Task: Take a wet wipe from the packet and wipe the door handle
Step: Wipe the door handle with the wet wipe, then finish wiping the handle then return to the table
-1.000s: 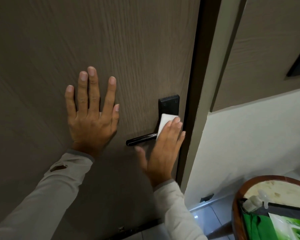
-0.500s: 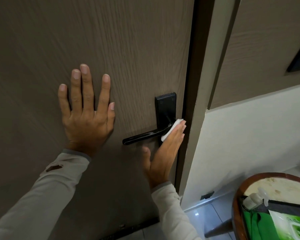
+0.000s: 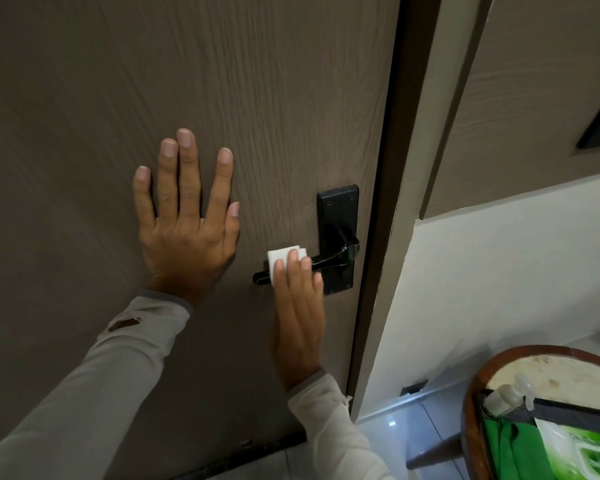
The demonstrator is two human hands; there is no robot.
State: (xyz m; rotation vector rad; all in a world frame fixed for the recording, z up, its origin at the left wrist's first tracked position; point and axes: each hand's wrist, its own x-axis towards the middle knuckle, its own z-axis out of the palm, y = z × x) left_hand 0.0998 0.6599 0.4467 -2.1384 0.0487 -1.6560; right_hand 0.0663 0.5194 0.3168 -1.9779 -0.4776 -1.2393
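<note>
Door: a grey-brown, wood-grain door (image 3: 187,81) fills most of the view; it sits closed against a darker brown frame (image 3: 385,202) along its right edge.
Wall: a pale wall (image 3: 499,289) lies right of the frame, with a grey-brown panel above it.
Table: a round table with a reddish-brown wooden rim (image 3: 471,393) and a pale mottled top shows in the lower right corner, well apart from the door.
Left hand: the left hand (image 3: 187,220) lies flat on the door with its fingers spread wide, holding nothing, left of the handle and not touching it; a light beige sleeve covers the forearm.
Right hand: the right hand (image 3: 298,306) reaches up from below, its fingers straight and close together, pressing the wipe against the lever.
Packet: a green and white wet wipe packet (image 3: 579,452) lies on the table at the frame's bottom right edge, partly cut off, beside green fabric.
Bottle: a small clear plastic bottle (image 3: 503,398) lies on the table just above the packet.
Door handle: a black metal lever handle (image 3: 329,259) on a black rectangular backplate sits near the door's right edge; the lever points left, its tip showing past the wipe.
Wipe: a folded white wet wipe (image 3: 281,256) rests on the lever's left part, under the right fingertips.
</note>
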